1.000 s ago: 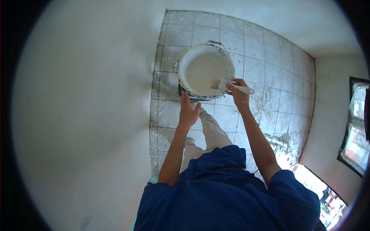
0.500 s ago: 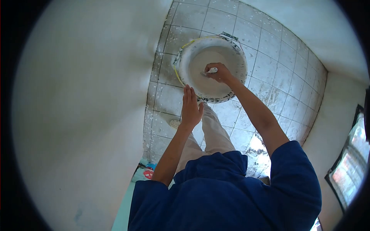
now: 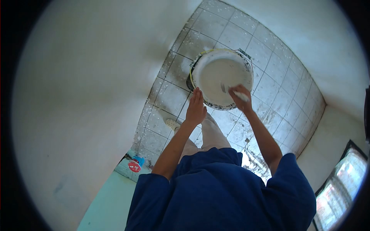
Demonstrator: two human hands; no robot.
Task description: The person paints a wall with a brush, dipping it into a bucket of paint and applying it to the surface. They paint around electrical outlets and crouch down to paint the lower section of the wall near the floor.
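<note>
A round tub [image 3: 200,61] with a paint-spattered rim holds a pale, creamy liquid [image 3: 219,75]. My right hand [image 3: 241,98] is closed around the white handle of a small brush or scraper [image 3: 225,88]; its flat end points left, over the liquid. Against the near left part of the rim rests my left hand [image 3: 197,107], its fingers stretched out and holding nothing. Whether the tool's end touches the liquid is hard to tell.
Spattered tiles [image 3: 165,96] surround the tub. A long wall [image 3: 96,77] runs along the left. Blue and red items [image 3: 135,164] lie at the lower left. A bright window [image 3: 341,184] is at the lower right.
My right hand has moved right and down across the tub, and the tool's flat end has come into clearer view. The whole view has tilted; my left hand stays at the rim.
</note>
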